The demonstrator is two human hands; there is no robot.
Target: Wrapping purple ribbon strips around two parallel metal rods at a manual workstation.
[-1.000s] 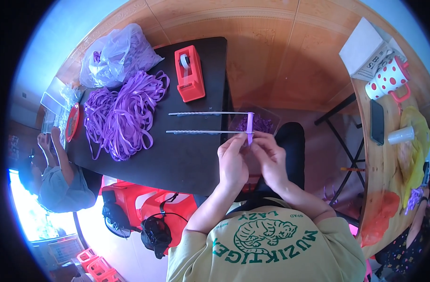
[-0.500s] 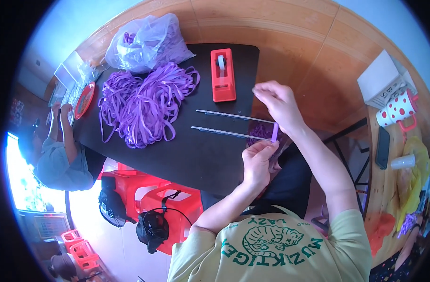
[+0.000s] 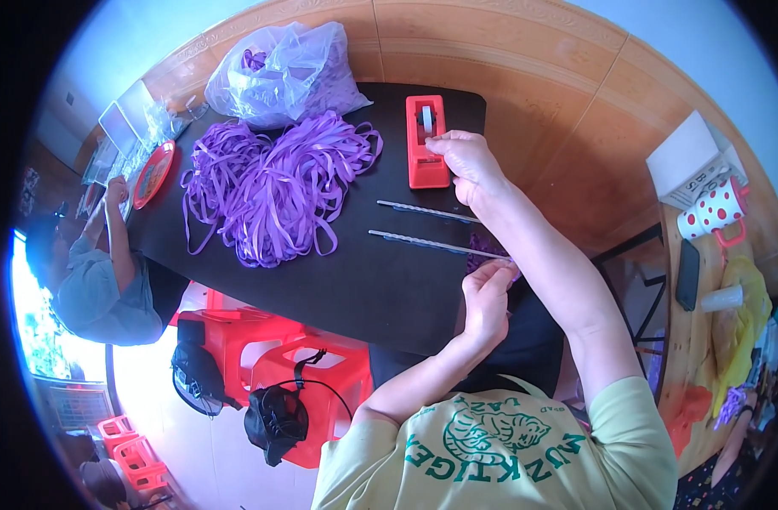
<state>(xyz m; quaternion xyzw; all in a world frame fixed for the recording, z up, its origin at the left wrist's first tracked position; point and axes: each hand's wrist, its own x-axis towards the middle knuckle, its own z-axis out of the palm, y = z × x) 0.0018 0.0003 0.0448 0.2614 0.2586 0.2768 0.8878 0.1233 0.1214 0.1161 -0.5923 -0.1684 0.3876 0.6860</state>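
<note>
My left hand [image 3: 488,299] is closed in a pinch on a purple ribbon [image 3: 510,265] by the near end of two thin twisted metal rods [image 3: 436,241]. The rods lie side by side, a gap between them, their far ends over the black table. Farther up, my right hand [image 3: 467,158] reaches over the red tape dispenser [image 3: 429,175], thumb and fingers pinched at the clear tape below the white roll [image 3: 427,117]. My right forearm covers part of the rods' near ends. More purple ribbon [image 3: 477,255] shows below the rods, by the table edge.
A big heap of purple ribbons [image 3: 278,191] covers the left of the black table [image 3: 363,297], before a clear plastic bag [image 3: 283,72]. Past a red plate [image 3: 154,174] sits another person [image 3: 108,289]. Red stools [image 3: 312,382] stand below; a spotted mug [image 3: 712,208] is on the right-hand table.
My right hand has gone from above the rods to the tape dispenser and closed there. My left hand stays at the rod ends, on the ribbon. The view has shifted slightly.
</note>
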